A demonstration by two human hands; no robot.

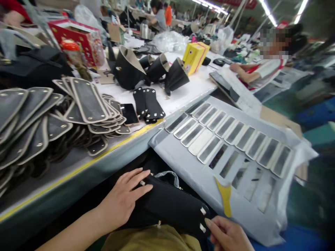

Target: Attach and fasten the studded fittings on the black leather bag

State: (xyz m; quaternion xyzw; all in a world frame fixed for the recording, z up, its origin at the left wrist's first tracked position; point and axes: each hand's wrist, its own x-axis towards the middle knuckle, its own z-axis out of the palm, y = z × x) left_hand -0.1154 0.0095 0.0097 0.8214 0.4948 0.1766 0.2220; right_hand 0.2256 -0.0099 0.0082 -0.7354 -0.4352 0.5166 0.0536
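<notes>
Head view: the left hand lies flat, fingers spread, on a black leather piece that rests in the person's lap below the near edge of the counter; it presses and does not grip. The right hand is loosely curled at the piece's near right end, fingertips touching beside two small white tabs; whether it pinches anything cannot be told. A grey board slopes off the counter's right edge, most of its slots filled with dark strips, several lower ones seemingly bare. A yellow scraper lies on its near edge. Stacked trimmed panels crowd the counter's left side. Judgement: work partly done, one piece in hand.
</notes>
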